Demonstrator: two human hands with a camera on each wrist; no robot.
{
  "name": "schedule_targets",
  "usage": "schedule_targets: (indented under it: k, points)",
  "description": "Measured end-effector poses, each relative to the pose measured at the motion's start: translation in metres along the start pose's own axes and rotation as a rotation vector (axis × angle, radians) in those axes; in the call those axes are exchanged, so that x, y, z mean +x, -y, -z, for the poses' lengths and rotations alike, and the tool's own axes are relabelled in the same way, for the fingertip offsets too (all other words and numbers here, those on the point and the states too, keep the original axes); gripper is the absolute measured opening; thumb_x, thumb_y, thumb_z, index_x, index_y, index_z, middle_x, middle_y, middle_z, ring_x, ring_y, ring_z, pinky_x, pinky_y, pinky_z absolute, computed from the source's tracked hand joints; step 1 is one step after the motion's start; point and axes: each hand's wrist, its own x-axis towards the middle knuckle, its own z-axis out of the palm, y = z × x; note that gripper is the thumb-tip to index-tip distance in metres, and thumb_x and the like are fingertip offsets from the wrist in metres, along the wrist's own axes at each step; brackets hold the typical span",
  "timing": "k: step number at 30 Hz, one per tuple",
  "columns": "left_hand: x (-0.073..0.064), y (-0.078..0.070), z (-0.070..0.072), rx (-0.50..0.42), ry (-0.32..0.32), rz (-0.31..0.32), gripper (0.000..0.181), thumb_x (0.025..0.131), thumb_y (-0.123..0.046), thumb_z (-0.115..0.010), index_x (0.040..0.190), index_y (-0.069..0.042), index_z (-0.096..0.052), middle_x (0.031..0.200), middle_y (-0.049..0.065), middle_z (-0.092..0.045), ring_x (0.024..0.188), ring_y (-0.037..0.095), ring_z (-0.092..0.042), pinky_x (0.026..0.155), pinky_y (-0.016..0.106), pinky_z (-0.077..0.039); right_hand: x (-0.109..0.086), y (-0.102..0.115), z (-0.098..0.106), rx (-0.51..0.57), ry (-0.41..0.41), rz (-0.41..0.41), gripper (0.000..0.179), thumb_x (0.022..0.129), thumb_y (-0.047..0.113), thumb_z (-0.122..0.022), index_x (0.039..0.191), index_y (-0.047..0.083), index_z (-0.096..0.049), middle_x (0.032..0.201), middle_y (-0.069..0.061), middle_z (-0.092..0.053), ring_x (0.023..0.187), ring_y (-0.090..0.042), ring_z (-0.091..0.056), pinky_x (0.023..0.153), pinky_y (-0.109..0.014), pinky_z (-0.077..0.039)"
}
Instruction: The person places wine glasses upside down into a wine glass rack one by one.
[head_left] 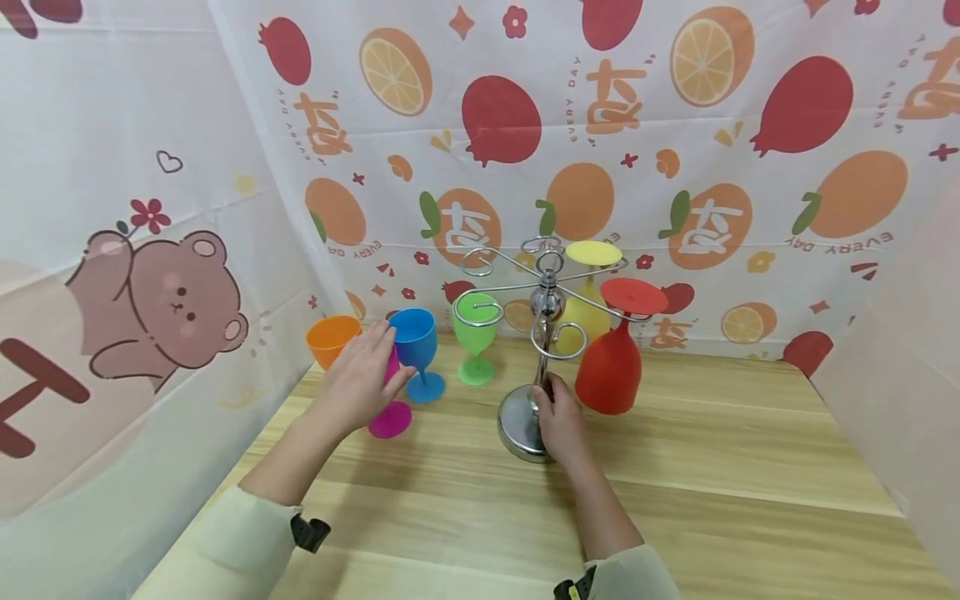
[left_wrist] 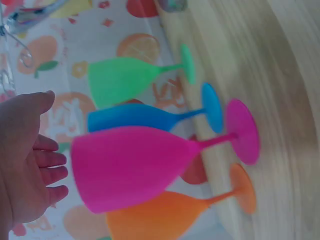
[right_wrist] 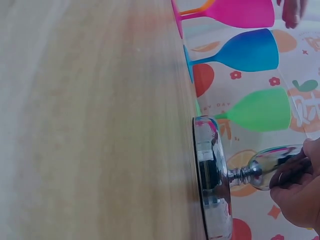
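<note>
My left hand (head_left: 358,379) hovers over the pink goblet (left_wrist: 135,167), fingers extended and thumb held apart; in the left wrist view it is beside the goblet's rim. The pink goblet stands upright, its bowl largely hidden by that hand in the head view. Around the chrome post of a wire-armed glass rack (head_left: 517,425), my right hand (head_left: 561,421) has its fingers and thumb wrapped just above the round base. A red goblet (head_left: 609,371) and a yellow goblet (head_left: 587,312) hang upside down by their feet from the rack's looped arms.
Beyond my left hand stand an orange goblet (head_left: 328,337) and a blue goblet (head_left: 420,342), both upright. A green goblet (head_left: 475,335) is upright behind the rack's left arms. The wooden table (head_left: 720,483) meets a fruit-printed cloth (head_left: 637,158) at the back.
</note>
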Motion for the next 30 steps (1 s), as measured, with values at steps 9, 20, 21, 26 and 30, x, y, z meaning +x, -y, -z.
schedule_targets:
  k: [9, 20, 21, 26, 30]
  points:
    - [0.010, 0.019, -0.013, 0.055, 0.045, 0.062, 0.079, 0.094, -0.040, -0.063, 0.148, 0.008, -0.032, 0.152, 0.028, -0.033, 0.143, 0.046, -0.027, 0.112, 0.063, -0.027, 0.000, -0.001, 0.000, -0.006, 0.005, 0.011, 0.033, 0.103, 0.023, -0.052, 0.130, 0.005, -0.055, 0.120, -0.015, -0.063, 0.115, -0.029, -0.060, 0.099, -0.049, -0.049]
    - [0.014, 0.027, -0.024, 0.077, 0.044, 0.083, 0.078, 0.094, -0.039, -0.063, 0.146, 0.010, -0.032, 0.147, 0.029, -0.038, 0.139, 0.046, -0.031, 0.112, 0.064, -0.028, 0.003, -0.002, -0.002, -0.023, 0.030, -0.017, 0.038, 0.102, 0.026, -0.053, 0.134, 0.005, -0.052, 0.129, -0.014, -0.061, 0.122, -0.029, -0.058, 0.105, -0.049, -0.046]
    - [0.014, 0.027, -0.025, 0.078, 0.043, 0.080, 0.078, 0.094, -0.040, -0.062, 0.146, 0.010, -0.032, 0.146, 0.029, -0.039, 0.139, 0.046, -0.032, 0.112, 0.064, -0.029, 0.003, -0.002, -0.002, -0.026, 0.029, -0.018, 0.038, 0.102, 0.026, -0.053, 0.134, 0.005, -0.052, 0.129, -0.014, -0.061, 0.122, -0.029, -0.058, 0.105, -0.048, -0.046]
    - [0.016, 0.026, -0.028, 0.085, 0.036, 0.071, 0.075, 0.095, -0.040, -0.060, 0.144, 0.011, -0.034, 0.142, 0.029, -0.042, 0.136, 0.046, -0.035, 0.114, 0.062, -0.028, 0.004, -0.004, -0.001, -0.023, 0.026, -0.024, 0.038, 0.102, 0.026, -0.053, 0.134, 0.006, -0.052, 0.128, -0.014, -0.062, 0.121, -0.029, -0.058, 0.104, -0.048, -0.046]
    - [0.016, 0.023, -0.031, 0.092, 0.034, 0.062, 0.076, 0.095, -0.039, -0.061, 0.145, 0.011, -0.033, 0.142, 0.030, -0.042, 0.136, 0.046, -0.035, 0.115, 0.060, -0.027, 0.005, -0.005, 0.000, -0.025, 0.025, -0.025, 0.038, 0.102, 0.026, -0.052, 0.134, 0.006, -0.052, 0.128, -0.014, -0.062, 0.120, -0.029, -0.058, 0.104, -0.048, -0.046]
